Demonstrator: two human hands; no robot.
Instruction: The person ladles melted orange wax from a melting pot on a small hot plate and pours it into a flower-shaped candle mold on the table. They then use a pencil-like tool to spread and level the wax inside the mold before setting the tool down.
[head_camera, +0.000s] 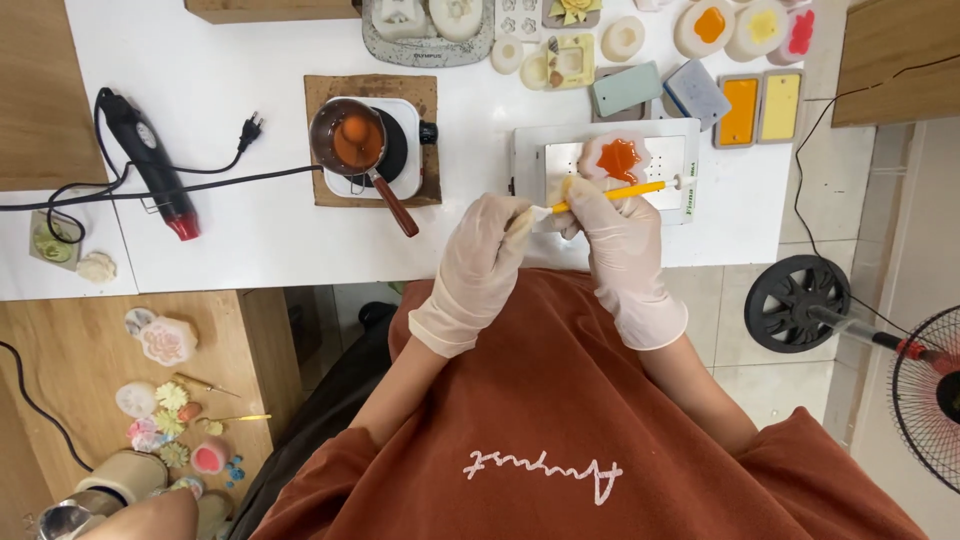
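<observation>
1. Right hand (622, 250), gloved: fingers closed around a thin yellow-handled tool (610, 195), held just above the near edge of the white table (250, 230).
2. Left hand (480, 265), gloved: fingers pinched on a small white piece (541, 214) touching the tool's tip.
3. Flower-shaped mould with orange filling (618, 158), on a digital scale (605, 170) just beyond both hands.
4. Small pan of orange liquid (350, 140) on a hotplate (400, 150), left of the scale.
</observation>
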